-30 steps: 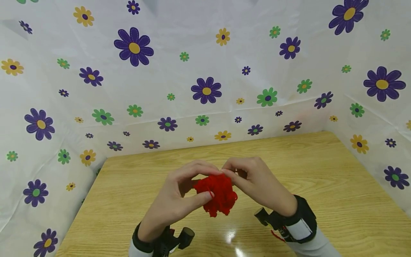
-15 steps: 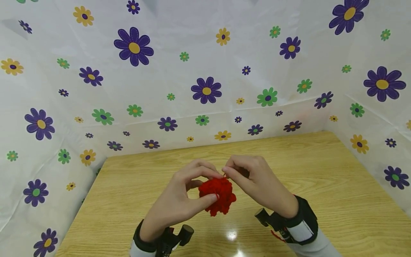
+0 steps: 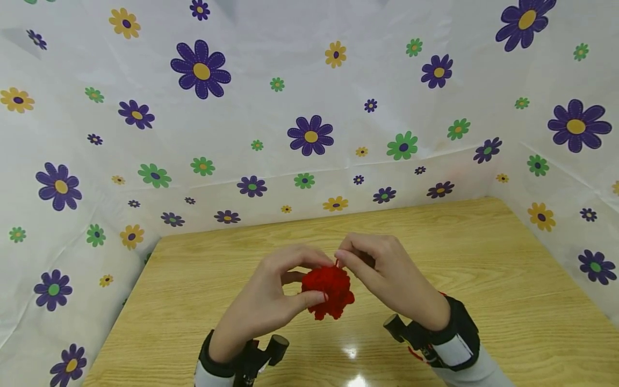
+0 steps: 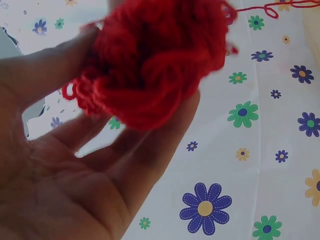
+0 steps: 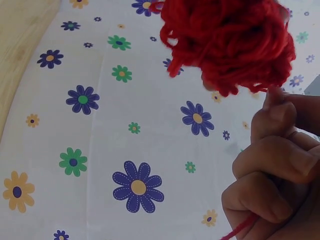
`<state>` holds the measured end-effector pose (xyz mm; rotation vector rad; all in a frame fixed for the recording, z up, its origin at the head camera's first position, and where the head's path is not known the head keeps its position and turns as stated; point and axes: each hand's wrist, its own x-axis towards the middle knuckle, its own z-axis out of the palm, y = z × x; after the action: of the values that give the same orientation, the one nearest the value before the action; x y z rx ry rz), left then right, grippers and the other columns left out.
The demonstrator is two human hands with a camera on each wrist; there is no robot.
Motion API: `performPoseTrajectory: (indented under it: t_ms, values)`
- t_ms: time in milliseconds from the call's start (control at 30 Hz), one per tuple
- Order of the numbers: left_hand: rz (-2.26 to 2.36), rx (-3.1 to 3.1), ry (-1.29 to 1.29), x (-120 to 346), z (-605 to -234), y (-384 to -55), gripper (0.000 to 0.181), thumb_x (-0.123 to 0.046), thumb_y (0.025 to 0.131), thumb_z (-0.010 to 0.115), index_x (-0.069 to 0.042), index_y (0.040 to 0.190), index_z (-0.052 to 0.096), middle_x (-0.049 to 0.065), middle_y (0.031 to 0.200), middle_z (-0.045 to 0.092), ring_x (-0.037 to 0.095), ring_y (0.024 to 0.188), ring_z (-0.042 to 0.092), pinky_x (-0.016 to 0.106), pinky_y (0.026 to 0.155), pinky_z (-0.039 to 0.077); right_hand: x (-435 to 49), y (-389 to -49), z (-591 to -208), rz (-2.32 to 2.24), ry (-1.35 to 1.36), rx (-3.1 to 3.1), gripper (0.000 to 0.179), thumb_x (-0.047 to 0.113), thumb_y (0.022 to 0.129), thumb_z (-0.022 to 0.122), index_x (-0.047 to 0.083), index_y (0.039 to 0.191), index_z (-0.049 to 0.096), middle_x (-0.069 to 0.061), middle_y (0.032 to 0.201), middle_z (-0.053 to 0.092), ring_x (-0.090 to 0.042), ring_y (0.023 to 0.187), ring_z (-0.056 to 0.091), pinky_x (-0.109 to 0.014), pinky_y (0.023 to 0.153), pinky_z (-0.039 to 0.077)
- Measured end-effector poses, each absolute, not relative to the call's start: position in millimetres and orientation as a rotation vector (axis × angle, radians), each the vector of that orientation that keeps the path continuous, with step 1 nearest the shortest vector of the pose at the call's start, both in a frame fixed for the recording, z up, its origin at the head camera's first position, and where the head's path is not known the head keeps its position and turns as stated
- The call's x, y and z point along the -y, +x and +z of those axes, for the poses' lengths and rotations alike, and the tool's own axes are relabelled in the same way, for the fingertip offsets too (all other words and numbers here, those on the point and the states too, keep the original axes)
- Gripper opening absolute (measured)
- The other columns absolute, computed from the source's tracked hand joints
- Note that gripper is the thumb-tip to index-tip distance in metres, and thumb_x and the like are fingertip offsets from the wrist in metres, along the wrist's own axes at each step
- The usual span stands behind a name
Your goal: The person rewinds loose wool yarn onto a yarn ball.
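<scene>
A bundle of red yarn (image 3: 329, 290), loopy and rounded, is held above the table by my left hand (image 3: 271, 293). The thumb lies across its near side and the fingers go round its far side. At its top, my right hand (image 3: 382, 269) pinches a short strand between thumb and forefinger. In the right wrist view the yarn bundle (image 5: 230, 45) hangs above the right hand (image 5: 275, 160), whose other fingers curl over a trailing red strand (image 5: 241, 227). The left wrist view shows the bundle (image 4: 150, 65) gripped from beneath by the left hand (image 4: 100, 170).
The wooden table (image 3: 203, 301) lies under both hands. White cloth (image 3: 271, 48) printed with flowers rises behind and at both sides. A loose red strand (image 3: 414, 353) shows by the right wrist strap (image 3: 454, 333); in the left wrist view a looped strand (image 4: 272, 10) runs off to the right.
The right fingers have drawn slightly up from the bundle, and a short strand now shows between them and it. The left hand has shifted a little and the bundle has turned slightly.
</scene>
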<state>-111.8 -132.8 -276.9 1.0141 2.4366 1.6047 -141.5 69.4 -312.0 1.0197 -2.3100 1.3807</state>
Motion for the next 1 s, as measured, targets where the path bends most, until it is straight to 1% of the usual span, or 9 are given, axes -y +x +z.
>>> performPoseTrajectory:
  t_ms: [100, 200, 367, 467, 567, 700, 833, 1000]
  values:
    - [1.594, -2.405, 0.987, 133.9, -276.9, -111.4, 0.035, 0.0, 0.074, 0.068, -0.006, 0.107, 0.059, 0.002, 0.103, 0.059, 0.015, 0.093, 0.056, 0.03, 0.074, 0.05, -69.3, -141.6, -312.5, 1.407, 1.033, 2.317, 0.013, 0.027, 0.09, 0.05, 0.019, 0.082, 0.057, 0.009, 0.063, 0.052, -0.007, 0.051, 0.045, -0.022, 0.044, 0.041]
    - [1.598, -2.426, 0.95, 133.9, -276.9, -111.2, 0.033, -0.001, 0.075, 0.068, -0.006, 0.106, 0.059, 0.0, 0.1, 0.06, 0.014, 0.091, 0.057, 0.03, 0.076, 0.049, -68.6, -136.8, -305.8, 1.436, 1.033, 2.324, 0.011, 0.022, 0.089, 0.051, 0.017, 0.081, 0.057, 0.009, 0.066, 0.056, -0.008, 0.053, 0.049, -0.022, 0.046, 0.044]
    - [1.597, -2.564, 0.902, 132.3, -278.6, -111.9, 0.029, -0.002, 0.074, 0.069, -0.007, 0.1, 0.06, -0.002, 0.095, 0.061, 0.012, 0.088, 0.056, 0.03, 0.075, 0.049, -65.3, -124.3, -287.1, 1.43, 1.026, 2.324, 0.01, 0.01, 0.087, 0.055, 0.013, 0.078, 0.058, 0.006, 0.064, 0.054, -0.009, 0.049, 0.043, -0.021, 0.042, 0.038]
    - [1.609, -2.663, 0.849, 130.0, -279.7, -112.4, 0.027, -0.003, 0.073, 0.07, -0.007, 0.098, 0.06, -0.001, 0.093, 0.061, 0.011, 0.086, 0.056, 0.028, 0.073, 0.05, -63.1, -120.9, -283.7, 1.427, 1.036, 2.325, 0.009, 0.007, 0.086, 0.056, 0.011, 0.078, 0.058, 0.004, 0.065, 0.052, -0.009, 0.049, 0.041, -0.022, 0.041, 0.035]
    - [1.653, -2.736, 0.791, 127.4, -279.9, -112.4, 0.027, -0.005, 0.073, 0.071, -0.006, 0.097, 0.06, 0.0, 0.093, 0.061, 0.013, 0.085, 0.057, 0.029, 0.072, 0.05, -61.0, -120.4, -285.7, 1.407, 1.047, 2.343, 0.007, 0.01, 0.086, 0.057, 0.012, 0.079, 0.059, 0.005, 0.063, 0.049, -0.011, 0.049, 0.039, -0.022, 0.042, 0.033]
    - [1.712, -2.818, 0.755, 124.7, -279.7, -111.9, 0.025, -0.007, 0.073, 0.071, -0.005, 0.096, 0.059, 0.001, 0.092, 0.061, 0.014, 0.083, 0.058, 0.03, 0.071, 0.05, -60.6, -129.3, -303.0, 1.349, 1.074, 2.351, 0.007, 0.023, 0.086, 0.056, 0.019, 0.082, 0.059, 0.009, 0.062, 0.045, -0.009, 0.048, 0.036, -0.021, 0.041, 0.029]
    - [1.786, -2.892, 0.728, 121.8, -279.9, -111.1, 0.026, -0.007, 0.072, 0.071, -0.004, 0.095, 0.059, 0.002, 0.091, 0.061, 0.014, 0.083, 0.057, 0.029, 0.07, 0.05, -61.3, -136.6, -315.3, 1.308, 1.096, 2.339, 0.009, 0.031, 0.086, 0.055, 0.025, 0.084, 0.06, 0.013, 0.065, 0.047, -0.007, 0.048, 0.035, -0.021, 0.04, 0.029]
    - [1.897, -2.944, 0.693, 118.2, -282.0, -110.7, 0.023, -0.006, 0.071, 0.072, -0.004, 0.09, 0.058, 0.003, 0.093, 0.061, 0.012, 0.086, 0.057, 0.028, 0.069, 0.051, -58.4, -135.6, -315.2, 1.294, 1.104, 2.341, 0.009, 0.032, 0.086, 0.055, 0.026, 0.084, 0.062, 0.016, 0.067, 0.052, -0.007, 0.046, 0.034, -0.021, 0.039, 0.028]
